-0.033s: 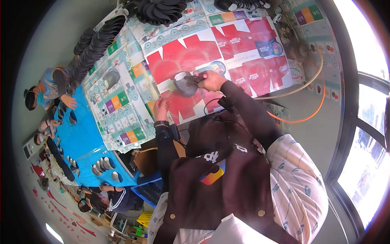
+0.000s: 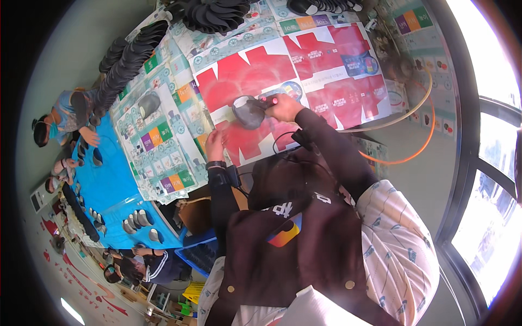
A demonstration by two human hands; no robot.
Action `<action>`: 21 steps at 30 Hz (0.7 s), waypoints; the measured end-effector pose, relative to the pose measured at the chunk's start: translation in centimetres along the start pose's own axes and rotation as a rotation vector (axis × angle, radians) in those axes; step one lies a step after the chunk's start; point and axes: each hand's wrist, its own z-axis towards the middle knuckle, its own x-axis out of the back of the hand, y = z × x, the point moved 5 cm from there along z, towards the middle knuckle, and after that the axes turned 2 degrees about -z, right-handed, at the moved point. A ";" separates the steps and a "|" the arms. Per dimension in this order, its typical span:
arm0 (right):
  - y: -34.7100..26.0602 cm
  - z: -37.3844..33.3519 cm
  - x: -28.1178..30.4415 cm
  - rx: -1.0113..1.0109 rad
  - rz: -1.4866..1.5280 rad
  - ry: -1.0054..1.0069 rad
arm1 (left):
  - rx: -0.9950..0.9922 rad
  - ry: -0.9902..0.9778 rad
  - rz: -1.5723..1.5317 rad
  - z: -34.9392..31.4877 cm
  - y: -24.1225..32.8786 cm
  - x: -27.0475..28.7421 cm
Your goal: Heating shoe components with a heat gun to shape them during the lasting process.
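My right hand (image 2: 284, 108) is closed around a dark tool that looks like a spray gun (image 2: 263, 103), its grip mostly hidden by my fingers. Just left of the hand, against the tool's front end, is a dark grey rounded piece (image 2: 250, 117) with a whitish oval patch. Whether tool and piece touch I cannot tell. My left hand (image 2: 214, 144) holds nothing, its fingers stretched up at the left edge of a red and white printed sheet (image 2: 244, 70). A similar grey piece (image 2: 148, 105) lies farther left on a printed sheet.
Dark curved pieces form a fan-shaped pile (image 2: 215, 15) at the far side and a long stack (image 2: 133, 62) at far left. A beige hose (image 2: 391, 125) and an orange hose (image 2: 413, 157) loop on the right. Other people sit along a blue table (image 2: 111, 174).
At the left, a co-worker's hand has shifted slightly downward over the blue table. My own hands and the grey piece look unmoved.
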 end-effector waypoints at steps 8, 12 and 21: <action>-1.8 -1.2 -0.2 0.044 -0.004 -0.027 | 0.021 -0.029 0.011 -0.5 0.3 -0.5; -1.3 -1.6 0.2 0.138 -0.116 0.033 | 0.036 -0.017 0.022 -0.6 0.3 -0.9; -0.8 -2.2 -0.6 0.144 -0.163 0.078 | 0.014 -0.026 -0.023 -0.2 0.1 -2.5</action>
